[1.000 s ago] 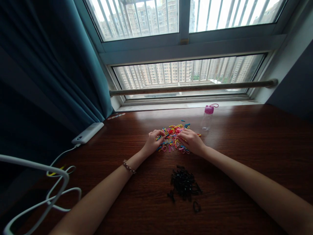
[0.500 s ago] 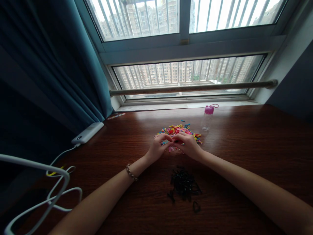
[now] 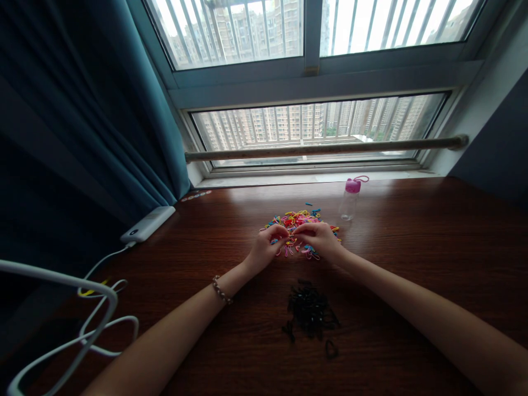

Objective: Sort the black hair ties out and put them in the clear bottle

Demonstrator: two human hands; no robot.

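Where fingertips meet over coloured bands (image 3: 297, 220), left hand (image 3: 266, 248), right hand (image 3: 320, 240) pinch; contents unclear.

Both fingertips meet over the coloured bands (image 3: 297, 220); any pinched band too small to tell.

Both bare forearms stretch forward and converge toward the middle of the table. The left hand (image 3: 266, 248) and right hand (image 3: 319, 240) sit close together, knuckles up, fingers curled, thumb and forefinger tips pinched and nearly meeting. A beaded bracelet (image 3: 221, 290) circles the left wrist.
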